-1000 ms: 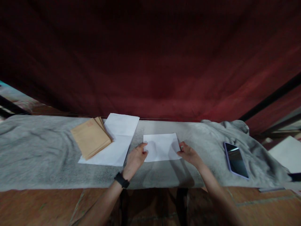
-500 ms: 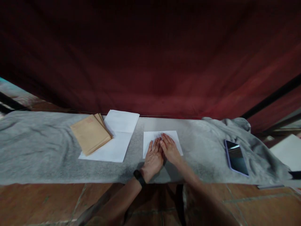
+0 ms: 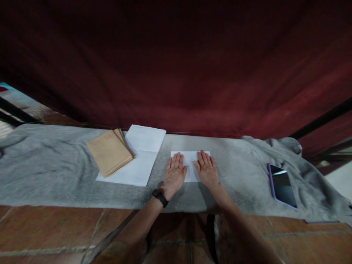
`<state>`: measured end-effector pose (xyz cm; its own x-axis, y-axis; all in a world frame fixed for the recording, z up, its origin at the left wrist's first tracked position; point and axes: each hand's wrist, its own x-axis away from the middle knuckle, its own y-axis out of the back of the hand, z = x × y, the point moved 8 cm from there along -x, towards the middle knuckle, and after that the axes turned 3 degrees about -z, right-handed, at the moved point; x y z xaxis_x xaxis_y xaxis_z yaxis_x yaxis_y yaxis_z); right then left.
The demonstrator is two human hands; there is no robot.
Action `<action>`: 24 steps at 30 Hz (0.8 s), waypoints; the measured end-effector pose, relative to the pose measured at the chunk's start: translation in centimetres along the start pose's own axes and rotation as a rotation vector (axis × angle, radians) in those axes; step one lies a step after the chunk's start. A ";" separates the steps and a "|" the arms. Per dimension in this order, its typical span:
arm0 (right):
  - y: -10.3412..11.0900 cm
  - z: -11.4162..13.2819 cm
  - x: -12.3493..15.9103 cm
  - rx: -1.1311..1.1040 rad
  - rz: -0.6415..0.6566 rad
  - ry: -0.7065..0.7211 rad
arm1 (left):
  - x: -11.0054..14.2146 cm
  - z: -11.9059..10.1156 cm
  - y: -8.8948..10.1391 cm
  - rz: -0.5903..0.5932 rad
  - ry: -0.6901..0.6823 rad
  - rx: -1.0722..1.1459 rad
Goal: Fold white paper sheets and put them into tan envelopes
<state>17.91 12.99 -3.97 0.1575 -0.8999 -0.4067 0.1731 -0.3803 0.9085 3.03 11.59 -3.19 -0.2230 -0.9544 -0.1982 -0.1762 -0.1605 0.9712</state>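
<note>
A folded white sheet of paper (image 3: 190, 161) lies on the grey cloth (image 3: 55, 172) covering the table. My left hand (image 3: 173, 175) rests flat on the sheet's left part, fingers stretched out; a black band circles its wrist. My right hand (image 3: 206, 170) lies flat on the sheet's right part, fingers spread. A narrow gap of paper shows between the two hands. Neither hand holds anything.
A stack of brown envelopes (image 3: 110, 152) lies on a larger white sheet (image 3: 137, 157) to the left. A phone in a purple case (image 3: 282, 185) lies on the cloth at the right. A dark red curtain (image 3: 176, 66) hangs behind the table.
My hands went from the sheet's side edges onto its middle, then slid apart across it, flat. The view shifted slightly.
</note>
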 end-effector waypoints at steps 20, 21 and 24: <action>0.2 3.2 -0.5 -0.213 0.086 0.018 | -0.4 -3.6 -0.4 0.008 -0.079 0.053; 0.1 3.6 -0.4 -0.201 0.109 0.048 | -0.4 -3.6 -0.6 0.014 -0.083 0.048; 0.0 3.8 -0.1 -0.153 0.137 0.088 | -0.3 -3.5 -0.7 0.006 -0.114 0.045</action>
<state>14.19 12.27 -3.55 0.2731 -0.9162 -0.2932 0.2883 -0.2128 0.9336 6.57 11.12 -3.34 -0.3316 -0.9200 -0.2090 -0.2174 -0.1411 0.9658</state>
